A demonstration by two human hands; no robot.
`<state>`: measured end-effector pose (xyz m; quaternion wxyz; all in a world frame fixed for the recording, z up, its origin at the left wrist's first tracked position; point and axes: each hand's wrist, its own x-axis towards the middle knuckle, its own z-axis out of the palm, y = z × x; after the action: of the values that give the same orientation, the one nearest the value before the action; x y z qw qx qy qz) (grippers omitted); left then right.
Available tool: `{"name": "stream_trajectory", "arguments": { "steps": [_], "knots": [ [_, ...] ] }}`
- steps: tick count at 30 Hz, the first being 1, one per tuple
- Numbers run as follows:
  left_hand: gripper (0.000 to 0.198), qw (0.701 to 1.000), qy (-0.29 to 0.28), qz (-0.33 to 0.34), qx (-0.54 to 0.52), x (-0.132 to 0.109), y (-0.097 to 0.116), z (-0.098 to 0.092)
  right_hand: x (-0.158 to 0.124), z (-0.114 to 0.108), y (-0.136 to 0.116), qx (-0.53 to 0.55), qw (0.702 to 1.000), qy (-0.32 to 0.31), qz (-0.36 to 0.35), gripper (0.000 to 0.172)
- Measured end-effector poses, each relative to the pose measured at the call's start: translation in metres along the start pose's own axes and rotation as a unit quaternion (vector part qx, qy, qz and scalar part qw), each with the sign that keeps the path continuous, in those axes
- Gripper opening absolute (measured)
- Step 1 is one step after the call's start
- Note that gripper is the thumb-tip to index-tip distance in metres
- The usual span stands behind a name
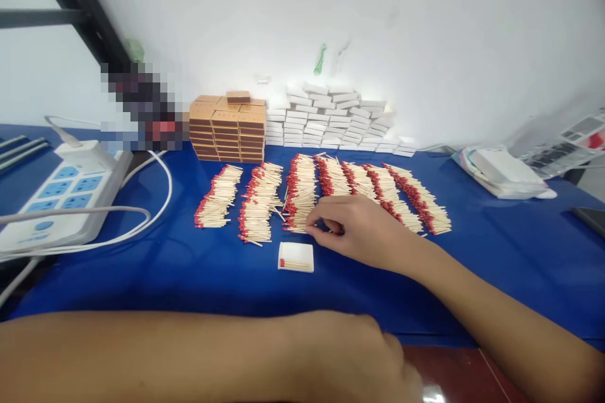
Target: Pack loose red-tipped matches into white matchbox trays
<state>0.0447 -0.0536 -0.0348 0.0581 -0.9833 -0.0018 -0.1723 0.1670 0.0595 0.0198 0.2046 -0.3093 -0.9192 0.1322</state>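
R hand point(359, 227) was over the lower end of the third match row point(302, 186) from L, thumb + index tips pinched tog. at the bare stick ends; couldn't tell if a match was btwn them. L hand point(345, 359) was blurred, back up, low in view at the near desk edge; fingers hidden, so couldn't tell if it gripped anything.

White tray point(297, 252) lay flat on the blue desk point(496, 245), just below that row, near R fingertips, w/ a few red-headed matches point(297, 264) along its near side, heads to L. Approx 7 match rows were spread across the desk, heads mostly L.

Behind, by the wall: stack of brown matchboxes point(227, 126) w/ one loose box point(238, 97) on top. Faint reddish print on the box tops, too sm. to read. Next to it, R side, piled white boxes point(321, 119).

Far L: power strip point(101, 220) w/ blue sockets, pale blue lettering nr bottom, illegible; white plug point(87, 154) in it, white cables point(167, 186) looping by. Far R: white packs point(503, 167) + clear plastic bag point(543, 154) w/ red + dark print, also unreadable.
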Motion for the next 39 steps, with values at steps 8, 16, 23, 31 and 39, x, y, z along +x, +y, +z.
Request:
{"name": "stream_trajectory", "arguments": {
  "steps": [8,16,23,31,39],
  "knots": [
    [0.029,0.998,0.026,-0.039,0.036,-0.016,-0.014,-0.017,-0.004,-0.013,0.0,0.002,0.996,-0.083,0.018,0.011],
    [0.027,0.996,0.05,-0.076,0.005,-0.017,-0.014,-0.009,-0.004,-0.004,-0.001,-0.026,0.996,-0.072,0.042,0.005],
    [0.029,0.997,0.017,-0.065,0.03,-0.015,-0.009,-0.012,-0.004,0.0,0.002,-0.023,0.995,-0.086,0.041,0.01],
    [0.022,0.989,0.117,-0.067,0.063,-0.031,-0.045,-0.053,-0.005,-0.003,0.007,-0.031,0.993,-0.104,0.041,0.008],
    [0.042,0.957,-0.045,-0.286,0.007,-0.102,-0.099,-0.109,-0.002,-0.019,0.006,-0.058,0.992,-0.09,0.066,0.007]
  ]
}}
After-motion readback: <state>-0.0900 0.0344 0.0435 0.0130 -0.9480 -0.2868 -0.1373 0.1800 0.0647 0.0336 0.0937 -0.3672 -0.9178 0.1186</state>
